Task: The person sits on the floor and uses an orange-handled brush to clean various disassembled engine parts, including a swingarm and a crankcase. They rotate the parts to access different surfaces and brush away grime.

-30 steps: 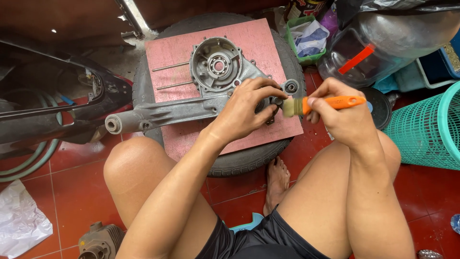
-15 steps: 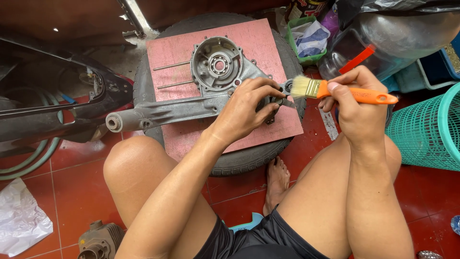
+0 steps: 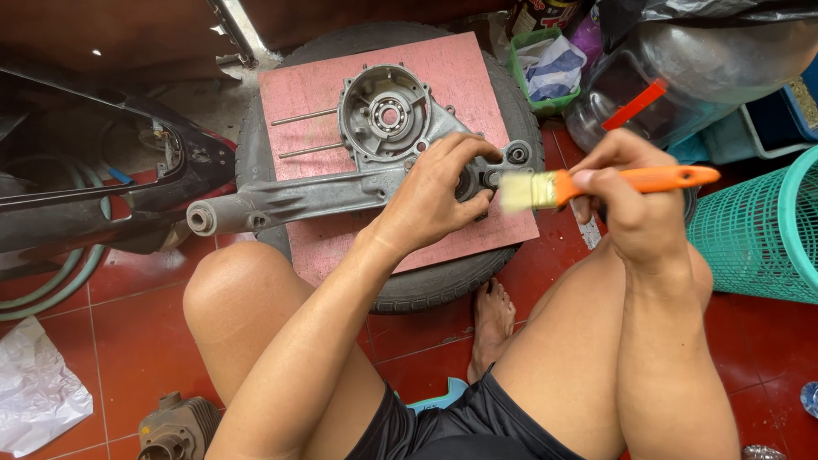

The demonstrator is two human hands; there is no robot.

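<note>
A grey metal engine casing (image 3: pixel 375 128) with a round bearing housing and a long arm lies on a pink board (image 3: pixel 460 68), which rests on a black tyre (image 3: pixel 443 285). My left hand (image 3: pixel 439 192) presses down on the casing's right part, fingers curled over it. My right hand (image 3: pixel 626 200) grips the orange handle of a paintbrush (image 3: pixel 554 187); its pale bristles point left and touch the casing beside my left fingers. Two thin studs (image 3: pixel 302 134) stick out of the casing to the left.
A black scooter body panel (image 3: pixel 111 200) lies at the left. A teal mesh basket (image 3: pixel 763 230) stands at the right, a clear plastic jug (image 3: pixel 682 77) and a green tub (image 3: pixel 545 64) behind. A grey cylinder (image 3: pixel 179 426) and white paper (image 3: pixel 34 392) lie on the red tiles.
My right hand has swung the brush: it was low at the casing's right end, rose with bristles level, and is now lower with the bristles at my left fingers. The left hand stayed put.
</note>
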